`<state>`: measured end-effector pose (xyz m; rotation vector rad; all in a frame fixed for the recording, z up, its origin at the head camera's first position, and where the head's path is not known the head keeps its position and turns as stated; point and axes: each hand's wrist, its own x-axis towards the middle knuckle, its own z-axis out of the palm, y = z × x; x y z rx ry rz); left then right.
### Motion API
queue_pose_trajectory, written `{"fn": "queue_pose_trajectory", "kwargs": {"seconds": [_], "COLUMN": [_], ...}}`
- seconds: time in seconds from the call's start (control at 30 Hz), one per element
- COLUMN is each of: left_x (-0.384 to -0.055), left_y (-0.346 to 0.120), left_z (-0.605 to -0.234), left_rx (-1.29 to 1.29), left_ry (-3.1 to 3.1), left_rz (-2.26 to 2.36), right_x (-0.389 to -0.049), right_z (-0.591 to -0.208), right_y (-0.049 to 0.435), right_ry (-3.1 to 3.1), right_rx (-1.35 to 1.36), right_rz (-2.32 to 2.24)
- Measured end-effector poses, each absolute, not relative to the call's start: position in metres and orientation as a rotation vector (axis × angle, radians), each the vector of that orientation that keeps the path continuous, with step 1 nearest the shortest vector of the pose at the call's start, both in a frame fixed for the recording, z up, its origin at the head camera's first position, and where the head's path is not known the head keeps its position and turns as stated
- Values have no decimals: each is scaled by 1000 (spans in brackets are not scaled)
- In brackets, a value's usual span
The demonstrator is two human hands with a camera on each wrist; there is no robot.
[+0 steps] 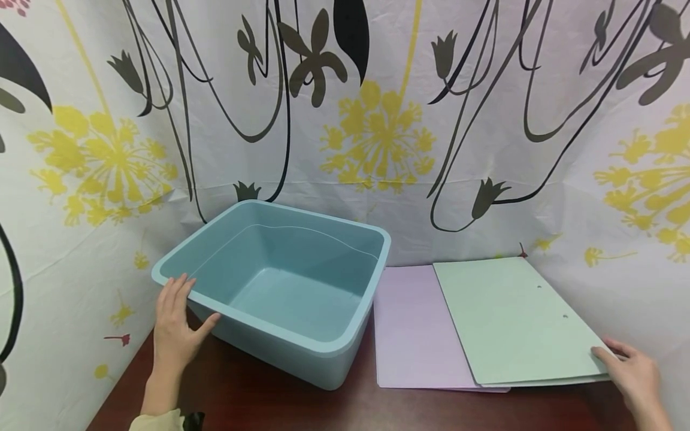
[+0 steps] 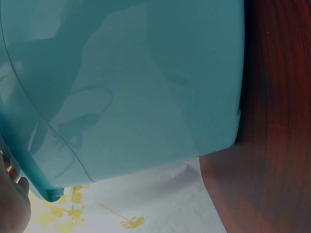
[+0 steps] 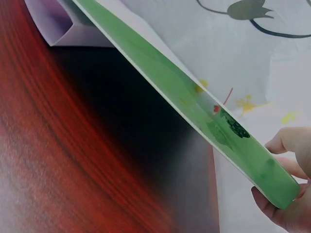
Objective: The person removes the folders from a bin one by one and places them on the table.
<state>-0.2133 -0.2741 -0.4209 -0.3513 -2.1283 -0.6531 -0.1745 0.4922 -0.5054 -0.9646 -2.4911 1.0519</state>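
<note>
A blue-grey plastic tub (image 1: 280, 354) stands on the table at left centre, with nothing inside it. My left hand (image 1: 175, 335) rests on its near left rim, fingers extended over the edge and thumb spread. The left wrist view shows the tub's outer wall (image 2: 141, 97) close up, with part of the hand (image 2: 12, 206) at the rim. At the right, my right hand (image 1: 636, 374) pinches the near right corner of a pale green file folder (image 1: 517, 323). That folder overlaps a lilac folder (image 1: 415, 335). From the right wrist, the green folder's edge (image 3: 170, 85) appears raised off the table.
The dark red-brown wooden table (image 1: 259, 401) runs along the front. A white cloth (image 1: 485, 149) printed with yellow and grey flowers hangs behind and at both sides, close to the tub and folders.
</note>
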Motion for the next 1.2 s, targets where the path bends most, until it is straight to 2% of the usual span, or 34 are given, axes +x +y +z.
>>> {"fn": "queue_pose_trajectory", "kwargs": {"seconds": [0.17,0.43,0.67,0.77,1.03,1.2], "left_x": [-213,-214,-213,-213,-214,-215], "left_y": [-274,-275,-275,-275,-276,-276], "left_z": [-421,-421,-420,-421,-422,-423], "left_rx": [-359,-356,-351,-345,-356,-352], "left_ry": [-2124,-2132,-2131,-2142,-2134,-2138], "left_rz": [-657,-655,-651,-652,-651,-649], "right_x": [-178,-168,-182,-186,-172,-167], "right_z": [-530,-500,-554,-560,-506,-493], "right_y": [517,492,543,550,502,491], "right_ry": [-2525,-2526,-2549,-2557,-2581,-2598], "right_rx": [-934,-934,-871,-871,-927,-924], "right_rz": [1012,1070,1030,1026,1103,1109]}}
